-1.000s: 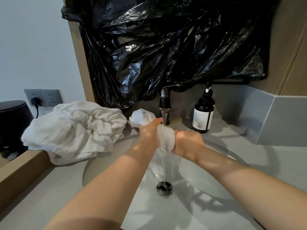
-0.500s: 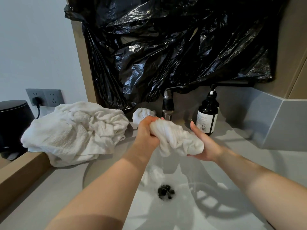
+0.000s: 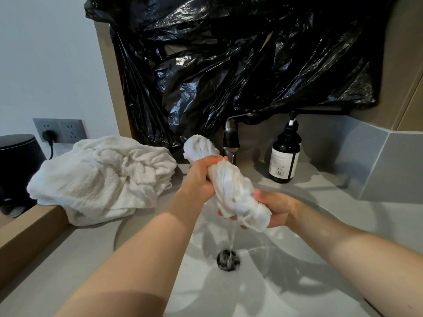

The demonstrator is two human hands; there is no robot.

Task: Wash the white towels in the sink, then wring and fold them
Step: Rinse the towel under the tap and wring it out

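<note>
Above the sink [image 3: 309,259], left hand [image 3: 201,177] and right hand [image 3: 274,209], fingers curled tight, wring a twisted white towel [image 3: 231,191]; folding likely follows.

Two hands [image 3: 198,179] [image 3: 278,209]; one twisted towel [image 3: 233,191]; one balled towel [image 3: 198,146]; one towel heap [image 3: 103,177]; one bottle [image 3: 285,156].

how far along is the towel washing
Done: this towel looks washed, since it is soaked and twisted into a rope. In hand: the left hand and right hand wring it over the sink, with water streaming to the drain. Left: folding it, plus the crumpled towel pile on the counter, which is unfolded. I cannot tell whether the pile was washed.
</note>
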